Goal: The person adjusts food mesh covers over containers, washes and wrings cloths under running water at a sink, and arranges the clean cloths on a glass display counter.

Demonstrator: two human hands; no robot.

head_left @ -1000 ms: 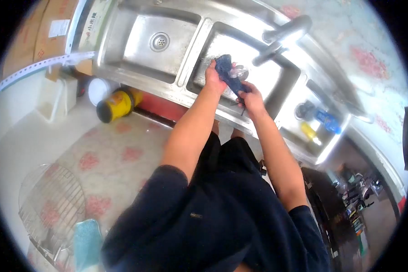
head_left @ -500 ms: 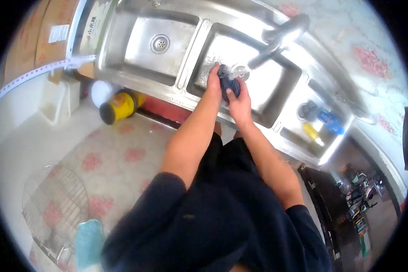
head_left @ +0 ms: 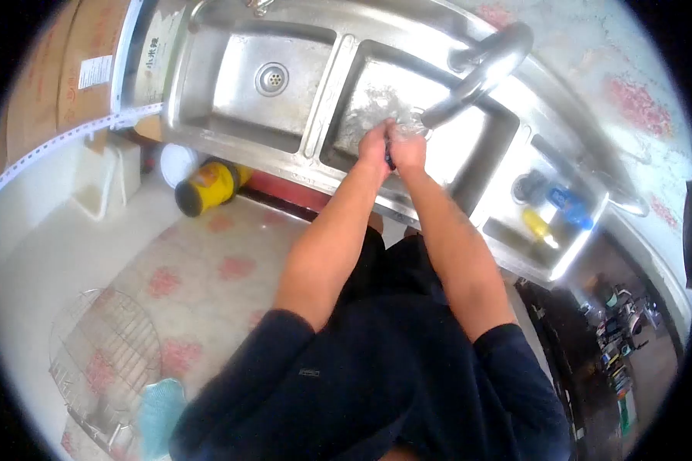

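Note:
My left hand (head_left: 374,147) and my right hand (head_left: 407,148) are pressed together over the middle basin (head_left: 480,165) of a steel sink. Between them they clasp a dark, bunched cloth (head_left: 390,157), of which only a sliver shows. The fingers of both hands are wrapped inward around it. Just beyond my right hand is the spout of the metal faucet (head_left: 480,81). Water runs from it over the hands and splashes toward the back of the basin.
A left basin with a drain (head_left: 272,79) adjoins. The small right basin holds a blue packet (head_left: 567,206), a yellow bottle (head_left: 538,227) and a grey scrubber (head_left: 527,187). Cardboard boxes (head_left: 92,46) stand left; a yellow-black container (head_left: 206,189) and wire rack (head_left: 108,361) are lower.
My hands have closed together around the dark cloth, which is now mostly hidden. Before, they were farther apart and more of it showed. Water now splashes more widely.

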